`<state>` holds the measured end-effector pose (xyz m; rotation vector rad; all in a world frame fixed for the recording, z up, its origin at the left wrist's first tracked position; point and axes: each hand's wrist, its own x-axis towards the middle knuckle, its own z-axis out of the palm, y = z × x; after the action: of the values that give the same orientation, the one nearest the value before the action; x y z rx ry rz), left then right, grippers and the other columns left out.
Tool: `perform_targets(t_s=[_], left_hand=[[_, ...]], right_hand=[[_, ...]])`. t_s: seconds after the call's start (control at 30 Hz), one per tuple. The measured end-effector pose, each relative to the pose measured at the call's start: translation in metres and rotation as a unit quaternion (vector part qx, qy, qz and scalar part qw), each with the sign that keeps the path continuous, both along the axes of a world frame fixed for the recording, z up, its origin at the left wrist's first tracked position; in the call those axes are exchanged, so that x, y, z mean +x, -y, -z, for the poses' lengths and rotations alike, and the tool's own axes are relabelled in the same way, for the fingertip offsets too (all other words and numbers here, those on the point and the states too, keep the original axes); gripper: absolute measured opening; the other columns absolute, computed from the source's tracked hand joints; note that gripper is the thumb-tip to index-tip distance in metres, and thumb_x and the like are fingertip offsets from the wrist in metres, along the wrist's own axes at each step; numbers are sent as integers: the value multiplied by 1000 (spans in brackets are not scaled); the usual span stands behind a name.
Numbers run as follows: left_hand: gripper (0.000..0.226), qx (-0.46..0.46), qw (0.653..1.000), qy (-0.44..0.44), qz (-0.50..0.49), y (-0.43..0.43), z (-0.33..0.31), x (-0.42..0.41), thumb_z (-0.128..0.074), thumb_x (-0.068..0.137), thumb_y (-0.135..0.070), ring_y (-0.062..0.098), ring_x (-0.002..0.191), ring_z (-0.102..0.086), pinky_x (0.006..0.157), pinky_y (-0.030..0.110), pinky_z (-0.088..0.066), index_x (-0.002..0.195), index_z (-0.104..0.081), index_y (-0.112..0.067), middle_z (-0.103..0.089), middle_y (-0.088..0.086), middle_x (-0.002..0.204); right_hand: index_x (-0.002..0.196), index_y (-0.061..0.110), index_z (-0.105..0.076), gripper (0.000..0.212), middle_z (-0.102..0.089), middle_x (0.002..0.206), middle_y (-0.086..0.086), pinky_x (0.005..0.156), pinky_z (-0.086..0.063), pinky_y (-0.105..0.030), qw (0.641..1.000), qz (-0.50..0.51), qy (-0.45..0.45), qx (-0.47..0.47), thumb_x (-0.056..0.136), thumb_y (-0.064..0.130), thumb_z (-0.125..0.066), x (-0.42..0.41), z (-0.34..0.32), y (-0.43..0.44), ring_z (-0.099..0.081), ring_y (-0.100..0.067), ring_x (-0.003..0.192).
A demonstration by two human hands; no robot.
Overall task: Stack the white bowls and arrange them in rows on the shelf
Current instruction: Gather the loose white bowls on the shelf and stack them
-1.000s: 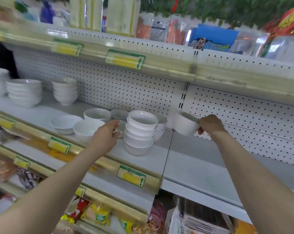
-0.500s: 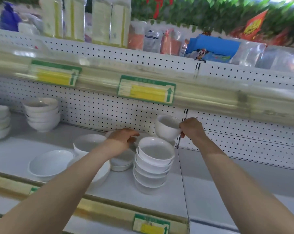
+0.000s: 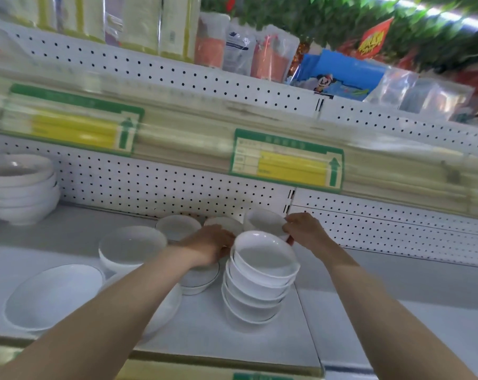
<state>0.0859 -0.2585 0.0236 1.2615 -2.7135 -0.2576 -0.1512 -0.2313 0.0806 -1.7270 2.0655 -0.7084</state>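
A stack of several white bowls (image 3: 261,281) stands on the white shelf (image 3: 76,237), leaning a little. Just behind it, near the pegboard, my right hand (image 3: 305,231) pinches the rim of a single small white bowl (image 3: 262,220). My left hand (image 3: 209,244) reaches in left of the stack, fingers touching its top bowl; whether they grip it is hidden. Under my left wrist sits a low bowl (image 3: 202,278). More loose bowls lie around: one small bowl (image 3: 177,227) at the back, a wider bowl (image 3: 131,246), and a shallow dish (image 3: 54,294) at the front left.
Another stack of white bowls (image 3: 21,187) stands at the far left against the pegboard. The upper shelf's front rail with green-yellow price tags (image 3: 287,160) hangs low over the bowls. The neighbouring shelf section (image 3: 397,292) lies to the right.
My right hand has lowered its single bowl behind the stack, closer to the shelf. My left hand has moved right up against the stack's top bowl. The camera has moved closer.
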Motion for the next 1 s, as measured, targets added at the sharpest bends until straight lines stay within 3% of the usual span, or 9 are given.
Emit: perform_targets(t_s=[0.17,0.23,0.3,0.43,0.67,1.0], left_hand=[[38,11,1000,8,-2,0,4,0,-39,103,-19,27,140,-36,118,36,-22,138,-55,-23,-48,-3,148],[36,20,1000,-6,-20,-2,2,3,-42,102,-23,27,137,-40,114,37,-29,135,-57,-26,-52,-2,144],[33,26,998,-43,-44,-6,-2,9,-48,98,-29,25,129,-50,108,40,-38,129,-60,-32,-56,-2,140],[45,19,990,-57,-128,-18,-17,23,-55,97,-34,22,129,-50,105,35,-40,141,-49,-28,-49,-4,146],[44,-68,977,-38,-201,-53,-42,70,-51,99,-39,23,129,-47,103,32,-39,142,-45,-34,-48,0,146],[42,-115,966,-101,-208,-90,-34,186,-58,95,-34,23,124,-54,98,32,-43,136,-56,-24,-56,1,140]], right_hand=[[93,18,-72,22,-70,62,-1,65,-44,-24,1000,-7,-10,3,86,19,-52,-3,2,1,-60,-9,71],[97,23,-72,22,-71,70,2,83,-50,-29,997,-5,-72,-5,88,30,-53,-5,0,6,-65,-18,88],[107,30,-68,26,-72,93,0,97,-43,-38,985,17,-164,-52,91,41,-51,-2,-7,10,-59,-24,109],[122,34,-61,33,-70,106,-5,93,-35,-42,958,-22,-249,-141,97,44,-43,20,-30,15,-48,-29,119],[126,32,-61,36,-72,105,-1,93,-34,-41,928,-144,-257,-228,97,43,-43,82,-40,2,-46,-29,119],[115,27,-65,30,-66,105,-7,94,-35,-42,928,-151,-304,-155,98,36,-42,172,-32,-30,-43,-31,119]])
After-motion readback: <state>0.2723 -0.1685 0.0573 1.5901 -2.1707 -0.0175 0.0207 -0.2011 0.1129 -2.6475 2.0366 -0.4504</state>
